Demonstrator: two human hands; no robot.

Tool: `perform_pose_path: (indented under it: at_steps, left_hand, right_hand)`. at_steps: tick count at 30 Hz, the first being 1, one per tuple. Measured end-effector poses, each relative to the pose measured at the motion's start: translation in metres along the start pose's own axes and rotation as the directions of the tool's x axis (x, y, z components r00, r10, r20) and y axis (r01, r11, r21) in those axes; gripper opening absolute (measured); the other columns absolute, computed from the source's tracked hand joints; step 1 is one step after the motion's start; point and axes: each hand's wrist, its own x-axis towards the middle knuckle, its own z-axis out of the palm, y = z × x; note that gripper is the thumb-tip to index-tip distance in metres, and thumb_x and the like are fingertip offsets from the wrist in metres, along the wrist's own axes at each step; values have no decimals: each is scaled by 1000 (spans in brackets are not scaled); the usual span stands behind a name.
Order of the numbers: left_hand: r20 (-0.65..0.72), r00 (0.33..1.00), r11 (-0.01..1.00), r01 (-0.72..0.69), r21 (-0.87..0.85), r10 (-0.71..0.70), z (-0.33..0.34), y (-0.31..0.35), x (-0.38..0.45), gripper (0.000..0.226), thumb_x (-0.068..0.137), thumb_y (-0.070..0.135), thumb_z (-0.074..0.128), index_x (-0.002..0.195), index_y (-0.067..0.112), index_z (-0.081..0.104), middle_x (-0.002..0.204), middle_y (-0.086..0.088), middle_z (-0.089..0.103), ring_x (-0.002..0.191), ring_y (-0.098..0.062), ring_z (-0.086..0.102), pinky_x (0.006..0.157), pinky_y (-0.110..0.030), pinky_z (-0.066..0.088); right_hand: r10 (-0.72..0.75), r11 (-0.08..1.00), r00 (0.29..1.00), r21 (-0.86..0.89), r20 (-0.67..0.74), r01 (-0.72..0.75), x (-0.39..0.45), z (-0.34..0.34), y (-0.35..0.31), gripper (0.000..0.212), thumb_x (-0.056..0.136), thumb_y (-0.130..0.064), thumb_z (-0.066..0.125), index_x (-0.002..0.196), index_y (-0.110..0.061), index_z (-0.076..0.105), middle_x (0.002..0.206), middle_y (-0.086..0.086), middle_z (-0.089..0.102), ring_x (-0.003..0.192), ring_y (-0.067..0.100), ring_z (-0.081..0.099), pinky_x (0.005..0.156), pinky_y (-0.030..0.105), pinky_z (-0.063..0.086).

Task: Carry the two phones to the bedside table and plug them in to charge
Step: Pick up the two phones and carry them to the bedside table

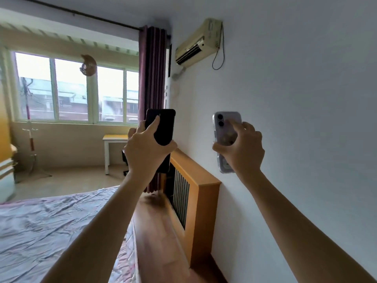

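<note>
Here, the left hand (145, 152) kept a closed grip on a black phone (163, 127) just left of the frame's centre, palm wrapped round the lower half and the index finger laid up its dark back. The phone stood nearly upright, its top edge level with the window sill behind it. The right hand (240, 149) had a closed grip on a pale phone (225, 129) in a clear case, right of centre, with the thumb under the left edge and the index finger pressed on the back near the two camera lenses. This phone also stood about upright, its bottom end showing below the wrist against the white wall (306, 99). The two phones were held well apart, at about the same height, both forearms reaching up from the lower edge of the frame.

Below and between the hands ran a wooden radiator cover (204, 190) with a slatted front, set against the wall. A wood floor (157, 231) strip lay beside it, and the bed (51, 231) with a crumpled lilac sheet filled the lower left. A purple curtain (152, 78) hung behind the black phone, next to a wide window (71, 88) in the upper left. A small white desk (114, 148) with a yellow top stood under the window, partly hidden by the left hand. An air conditioner (197, 43) was mounted high on the wall, above the pale phone.
</note>
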Motion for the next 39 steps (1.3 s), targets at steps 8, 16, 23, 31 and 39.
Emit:
perform_pose_path:
  at_steps: [8, 16, 23, 31, 39]
  left_hand:
    - [-63, 997, 991, 47, 127, -39, 103, -49, 55, 76, 65, 50, 68, 136, 33, 50, 120, -2, 66, 108, -33, 55, 76, -42, 53]
    - [-109, 994, 981, 48, 186, -28, 221, -118, 136, 76, 65, 53, 59, 136, 28, 51, 119, -3, 67, 104, -30, 56, 71, -37, 53]
    - [-76, 997, 969, 41, 244, -23, 307, -168, 197, 76, 66, 50, 68, 137, 29, 50, 120, -3, 66, 105, -29, 54, 69, -32, 47]
    - [-96, 993, 961, 91, 261, -68, 398, -238, 263, 78, 65, 53, 62, 139, 33, 46, 129, -3, 63, 112, -28, 54, 78, -33, 49]
    - [-105, 993, 950, 86, 299, -57, 518, -306, 349, 81, 63, 55, 59, 140, 33, 44, 127, -1, 63, 109, -27, 52, 78, -34, 50]
  right_hand:
    - [-52, 990, 998, 132, 22, 49, 69, 136, 37, 76, 62, -56, 78, 126, -21, 56, 121, 11, 62, 103, 29, 57, 68, 29, 45]
    - [-109, 978, 991, 189, 74, 93, 140, 294, 44, 73, 64, -54, 76, 128, -27, 52, 125, 6, 59, 106, 27, 55, 70, 29, 46]
    - [-119, 967, 985, 241, 127, 86, 191, 414, 52, 74, 63, -51, 75, 130, -29, 49, 126, 5, 56, 108, 27, 52, 71, 30, 45]
    - [-126, 951, 979, 301, 160, 73, 247, 552, 62, 71, 63, -48, 73, 129, -32, 50, 123, 5, 56, 107, 28, 51, 66, 29, 41]
    - [-151, 930, 972, 360, 178, 78, 323, 704, 72, 72, 65, -51, 71, 129, -33, 47, 126, 3, 53, 108, 27, 49, 69, 32, 47]
